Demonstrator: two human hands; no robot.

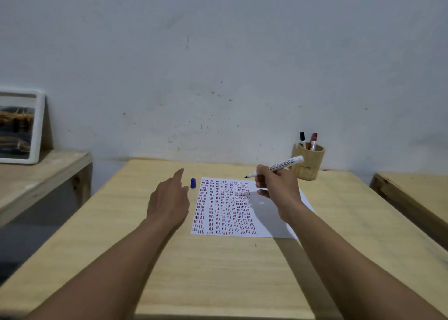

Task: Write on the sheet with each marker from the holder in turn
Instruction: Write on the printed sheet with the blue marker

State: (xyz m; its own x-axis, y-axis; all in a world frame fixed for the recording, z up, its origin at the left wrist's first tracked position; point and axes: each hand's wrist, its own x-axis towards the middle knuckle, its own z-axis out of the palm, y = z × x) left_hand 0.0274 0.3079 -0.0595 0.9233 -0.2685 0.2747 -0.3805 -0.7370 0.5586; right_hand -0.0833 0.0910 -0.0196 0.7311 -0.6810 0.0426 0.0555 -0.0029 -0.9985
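Observation:
A white sheet (266, 220) lies on the wooden table (218, 271), covered with rows of short red and dark strokes. My right hand (276, 186) holds an uncapped white marker (283, 165) above the sheet's far right corner, tip pointing left. A blue cap (193, 183) stands on the table just left of the sheet. My left hand (169, 198) hovers near the cap with fingers apart, holding nothing. A round wooden holder (309, 162) at the back right contains a black-capped marker (302, 139) and a red-capped marker (313, 140).
A framed picture (20, 128) leans against the wall on a lower wooden shelf (41, 174) to the left. Another wooden table (417, 193) stands at the right. A pale wall rises directly behind the table.

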